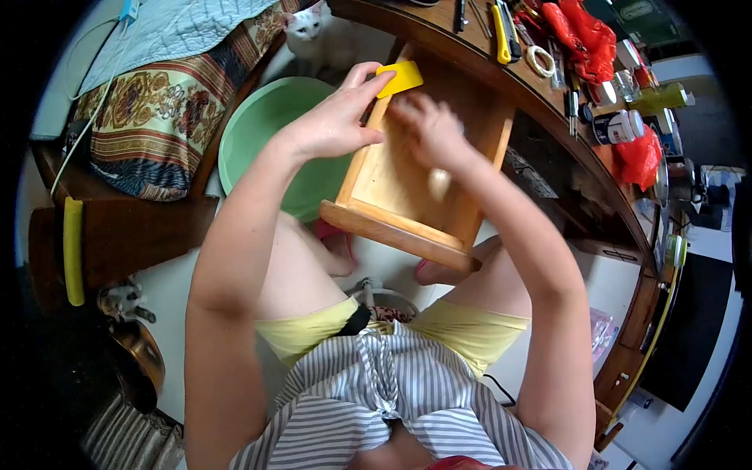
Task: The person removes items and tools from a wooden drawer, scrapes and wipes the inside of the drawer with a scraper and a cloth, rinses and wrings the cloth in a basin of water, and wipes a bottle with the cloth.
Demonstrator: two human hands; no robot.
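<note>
A wooden drawer stands pulled out in front of me, between my knees. My left hand is at the drawer's left wall, its thumb and fingers closed on a flat yellow plastic scraper above the wall's far end. Inside the drawer, over its left half, is my right hand. Motion blurs its fingers, so I cannot tell whether they hold anything. A small pale blurred thing shows below that wrist; its kind is unclear.
A green basin stands left of the drawer, with a white cat behind it. On the desk lie a yellow utility knife, a tape roll and red plastic bags. Another cat is at the lower left.
</note>
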